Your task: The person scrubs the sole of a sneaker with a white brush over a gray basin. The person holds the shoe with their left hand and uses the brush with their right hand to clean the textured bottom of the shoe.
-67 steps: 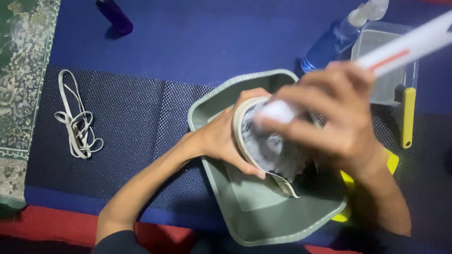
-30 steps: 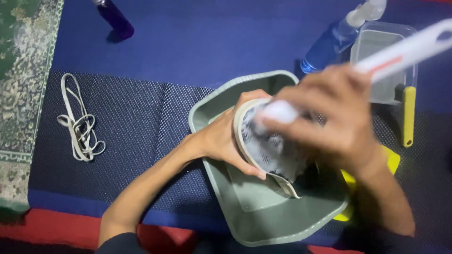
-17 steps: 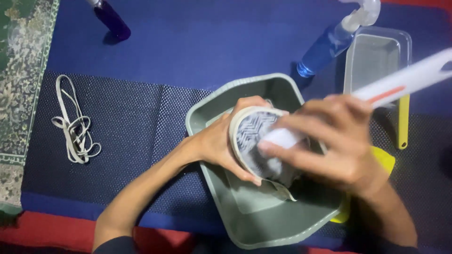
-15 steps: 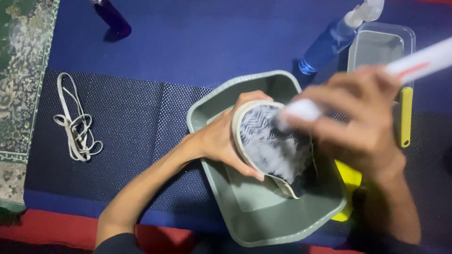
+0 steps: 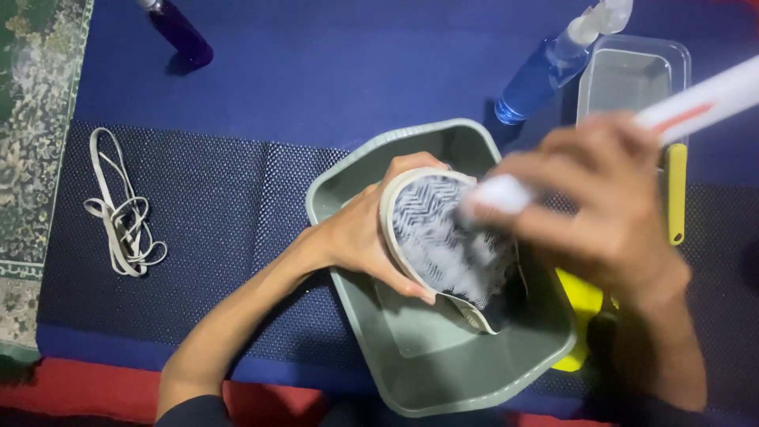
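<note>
Shoe (image 5: 447, 241), sole up, sits tilted over the grey basin (image 5: 411, 372); it looks light, wet-slick, with a stiff rubber sole best gripped at the sidewall, where the left hand (image 5: 360, 233) clamps it. The right hand (image 5: 609, 213) is closed on a white brush (image 5: 696, 99), blurred. A spray bottle (image 5: 545, 75), clear tub (image 5: 632, 79), laces (image 5: 118, 217) and yellow tool (image 5: 674, 194) lie nearby on the floor mat (image 5: 205, 198); nothing obstructs.

We have one view, from the head camera, looking steeply down and close onto the basin (image 5: 411, 372) between both hands, with the mat (image 5: 213, 205) filling most of the frame around it.
</note>
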